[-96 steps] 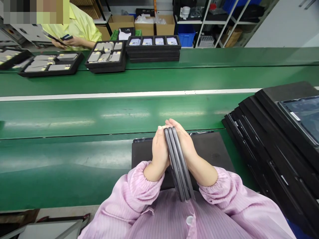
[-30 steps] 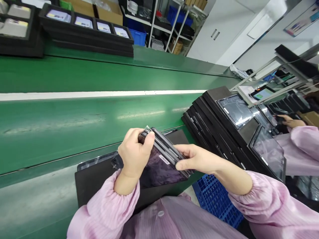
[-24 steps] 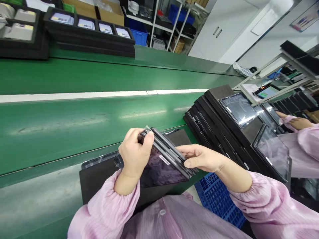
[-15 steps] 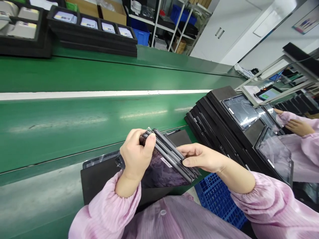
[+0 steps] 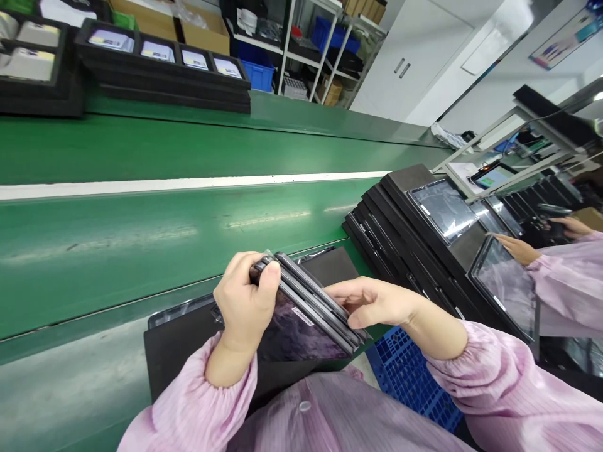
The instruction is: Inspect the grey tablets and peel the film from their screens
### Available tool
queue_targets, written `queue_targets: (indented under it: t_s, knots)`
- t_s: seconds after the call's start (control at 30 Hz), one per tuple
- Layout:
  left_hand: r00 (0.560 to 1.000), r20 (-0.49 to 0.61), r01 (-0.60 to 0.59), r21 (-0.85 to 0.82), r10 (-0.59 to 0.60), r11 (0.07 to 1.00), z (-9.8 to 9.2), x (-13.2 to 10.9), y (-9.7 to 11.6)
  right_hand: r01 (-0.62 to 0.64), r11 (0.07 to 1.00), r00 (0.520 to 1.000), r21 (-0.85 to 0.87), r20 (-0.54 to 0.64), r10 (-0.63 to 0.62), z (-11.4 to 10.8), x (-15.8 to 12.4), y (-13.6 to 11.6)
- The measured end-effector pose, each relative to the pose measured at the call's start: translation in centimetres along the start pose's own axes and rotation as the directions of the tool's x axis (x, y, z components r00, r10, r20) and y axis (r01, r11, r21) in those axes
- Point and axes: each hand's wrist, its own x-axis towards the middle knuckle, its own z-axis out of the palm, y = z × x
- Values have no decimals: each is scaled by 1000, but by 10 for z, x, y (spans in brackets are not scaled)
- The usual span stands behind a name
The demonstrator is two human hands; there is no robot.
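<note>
Several thin dark tablets (image 5: 311, 307) in clear film stand tilted together as a stack between my hands. My left hand (image 5: 249, 298) is wrapped round their upper left end, thumb on the near side. My right hand (image 5: 372, 304) holds the lower right end, with its thumb and fingers closed on the edges. The front tablet bears a small white label. Beneath the stack lies a black foam tray (image 5: 188, 351), with a film-covered edge showing at its back left.
Stacked black foam trays with tablets (image 5: 414, 251) stand to the right. Another person's hand (image 5: 518, 249) touches a tablet there. A blue pallet (image 5: 409, 376) lies below. Trays of cards (image 5: 169, 81) sit at the back left, beyond the green conveyor (image 5: 117, 238).
The view has shifted slightly. My right thumb has moved a little along the stack's edges. The other person's hands have moved apart, one now at the nearer tablet.
</note>
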Motion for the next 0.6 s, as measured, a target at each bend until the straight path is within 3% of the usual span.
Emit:
queue_targets:
  t_s: [0.43, 0.6]
  knots:
    - [1000, -12, 13, -43, -14, 999, -5, 0, 3, -28, 994, 995, -101, -97, 18, 8, 4, -1]
    - [1000, -6, 22, -69, -22, 997, -7, -1, 4, -33, 991, 999, -131, -39, 28, 10, 4, -4]
